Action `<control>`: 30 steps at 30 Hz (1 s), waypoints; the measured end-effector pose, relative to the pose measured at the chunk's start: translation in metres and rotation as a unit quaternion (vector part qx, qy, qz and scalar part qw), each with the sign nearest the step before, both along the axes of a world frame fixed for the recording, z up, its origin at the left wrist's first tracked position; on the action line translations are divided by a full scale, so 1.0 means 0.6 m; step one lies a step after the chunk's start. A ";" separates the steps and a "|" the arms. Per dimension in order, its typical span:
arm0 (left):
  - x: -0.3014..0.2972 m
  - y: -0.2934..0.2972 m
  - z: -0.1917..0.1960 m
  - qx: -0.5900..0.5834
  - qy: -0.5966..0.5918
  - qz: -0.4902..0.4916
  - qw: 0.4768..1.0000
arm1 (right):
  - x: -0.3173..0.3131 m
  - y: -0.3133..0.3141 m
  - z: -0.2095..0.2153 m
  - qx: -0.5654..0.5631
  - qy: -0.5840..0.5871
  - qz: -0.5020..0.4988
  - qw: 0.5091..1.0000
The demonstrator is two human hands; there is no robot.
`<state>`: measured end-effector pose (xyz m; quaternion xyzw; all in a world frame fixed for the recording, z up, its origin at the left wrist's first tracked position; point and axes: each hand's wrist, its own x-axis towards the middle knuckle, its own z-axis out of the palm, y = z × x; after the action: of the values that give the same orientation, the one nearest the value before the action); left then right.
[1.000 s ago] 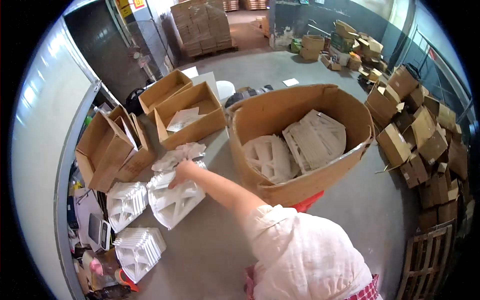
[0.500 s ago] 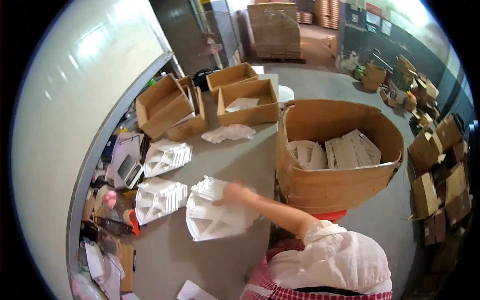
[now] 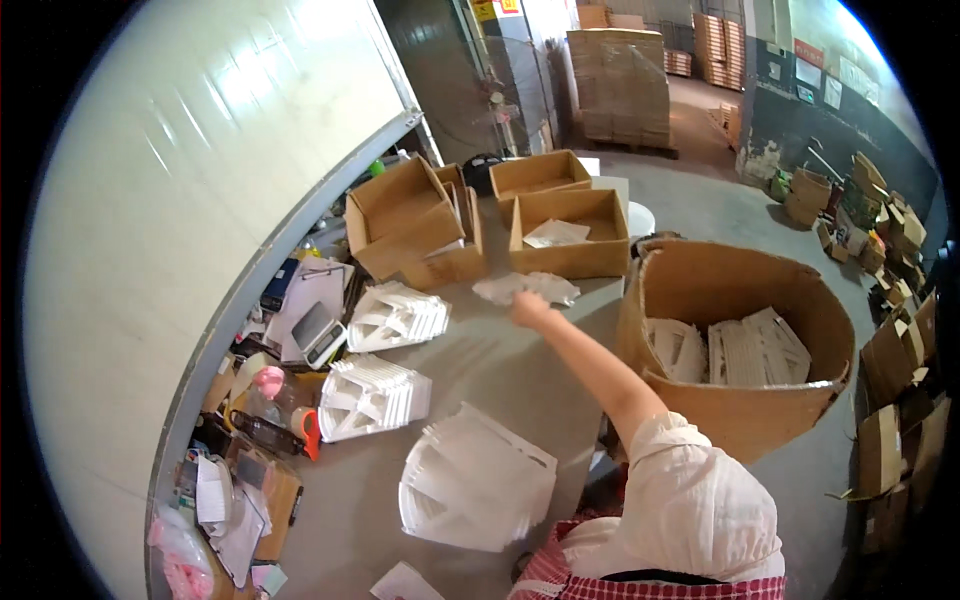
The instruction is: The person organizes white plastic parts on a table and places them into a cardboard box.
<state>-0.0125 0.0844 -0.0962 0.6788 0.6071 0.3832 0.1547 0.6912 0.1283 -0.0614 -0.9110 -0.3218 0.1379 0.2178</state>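
Note:
My right hand [image 3: 529, 309] reaches over the grey table to a crumpled clear plastic bag [image 3: 552, 288] lying in front of the cardboard boxes. Its fingers look closed at the bag's near edge, though the fingertips are partly hidden. Nearer to me lies a stack of white fan-shaped plastic pieces [image 3: 478, 482], apart from the hand. Two more stacks of such pieces sit along the table's left side, a nearer stack [image 3: 368, 397] and a farther stack [image 3: 398, 316]. My left hand is out of view.
Open cardboard boxes [image 3: 569, 262] stand at the table's far end. On the right, a large carton [image 3: 745, 410] holds more white pieces. Clutter lines the left wall: a small scale [image 3: 318, 335], a clipboard [image 3: 303, 290], a dark bottle [image 3: 266, 432]. Flattened cartons [image 3: 880, 440] lean far right.
My right hand has left the near white stack and gone forward to the plastic bag. That stack now lies closer to me and looks turned. The whole view has shifted.

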 end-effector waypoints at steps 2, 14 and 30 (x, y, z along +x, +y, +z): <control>-0.032 0.015 -0.044 -0.007 -0.008 0.006 1.000 | 0.050 0.009 0.012 -0.012 -0.078 -0.046 0.996; -0.038 0.017 -0.055 -0.036 0.025 0.085 0.995 | 0.106 -0.020 -0.084 -0.002 -0.084 -0.198 0.977; -0.009 0.050 -0.049 0.050 0.257 0.135 0.956 | 0.165 0.160 -0.088 0.147 -0.092 0.067 0.983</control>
<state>-0.0180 0.1142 -0.1256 0.6729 0.6923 0.2430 -0.0943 0.7900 0.2246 -0.1143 -0.8542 -0.4179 0.0187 0.3088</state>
